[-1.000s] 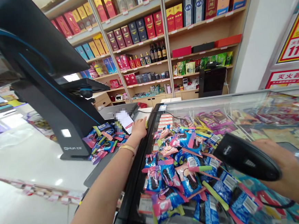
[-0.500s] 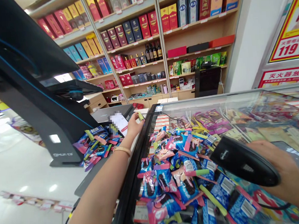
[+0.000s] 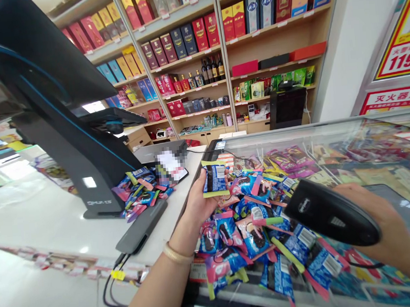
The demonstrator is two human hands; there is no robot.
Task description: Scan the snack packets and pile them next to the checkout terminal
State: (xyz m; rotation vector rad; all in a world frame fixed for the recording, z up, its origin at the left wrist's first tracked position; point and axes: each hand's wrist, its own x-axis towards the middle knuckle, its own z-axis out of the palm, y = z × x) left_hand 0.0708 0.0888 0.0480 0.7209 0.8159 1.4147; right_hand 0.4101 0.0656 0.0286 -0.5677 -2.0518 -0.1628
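My left hand grips a small blue snack packet with yellow-green sealed ends, its barcode side showing. It is held over the far left part of a large pile of similar packets on the glass counter. In my right hand is a black barcode scanner, its head pointing left above the pile. My right fingers are partly hidden behind the scanner. A smaller heap of the same packets lies at the foot of the black checkout monitor.
A dark monitor stand rises at left, with a grey flat device and its cables in front. A phone lies behind the small heap. The glass display counter holds more snacks. Shelves of boxes and bottles line the back.
My left hand has moved right and nearer, from beside the phone to over the pile, turning the packet's barcode into view. My right hand keeps the scanner nearly still. The view has shifted slightly.
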